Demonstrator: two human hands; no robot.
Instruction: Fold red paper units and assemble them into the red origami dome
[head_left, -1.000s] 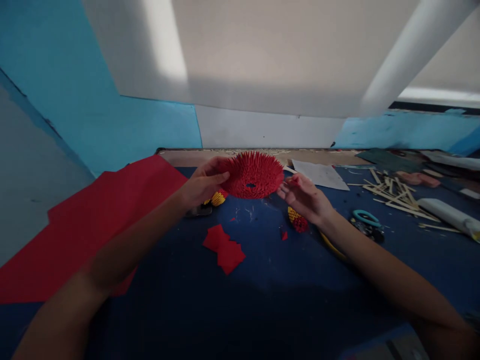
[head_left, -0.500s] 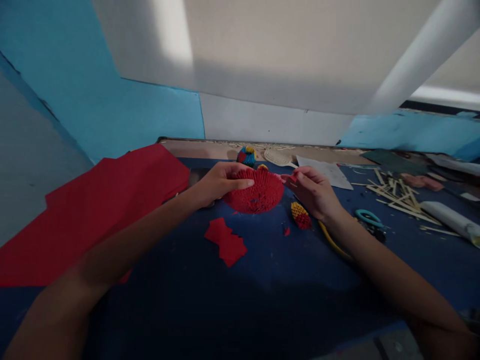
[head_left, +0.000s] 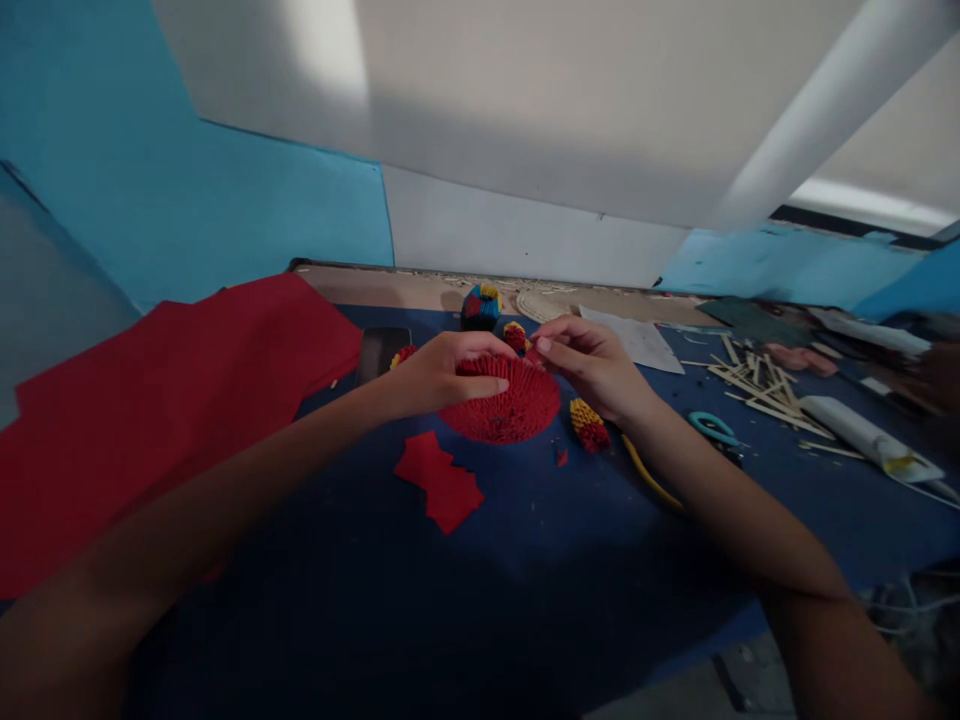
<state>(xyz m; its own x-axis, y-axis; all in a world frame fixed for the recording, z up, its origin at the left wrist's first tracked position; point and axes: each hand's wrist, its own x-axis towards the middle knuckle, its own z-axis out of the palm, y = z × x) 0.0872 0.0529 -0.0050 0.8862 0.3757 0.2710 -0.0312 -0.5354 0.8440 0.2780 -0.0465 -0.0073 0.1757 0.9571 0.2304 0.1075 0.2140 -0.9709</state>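
A round red bowl of folded paper pieces [head_left: 501, 412] is gripped at its left rim by my left hand [head_left: 457, 372], thumb outside and fingers over the edge. At the far right rim, my right hand [head_left: 581, 358] pinches a small red folded paper piece [head_left: 532, 356] against the bowl. Just right of the bowl lies a yellow-and-red folded-paper model [head_left: 589, 426], with a tiny red scrap [head_left: 561, 457] near it. Several red paper squares [head_left: 441, 482] lie in front on the dark blue tabletop [head_left: 420, 600].
Large red paper sheets [head_left: 187, 370] cover the left side, beside a dark phone [head_left: 382, 352]. Behind stands a multicoloured paper model [head_left: 481, 306]. To the right are thin wooden sticks [head_left: 765, 385], teal-handled scissors [head_left: 712, 428], a white power strip [head_left: 870, 438] and a yellow cord [head_left: 651, 480].
My right hand has moved left, bringing the small red piece from beside the bowl to its rim. The bowl has tilted slightly. The view has shifted a little to the right.
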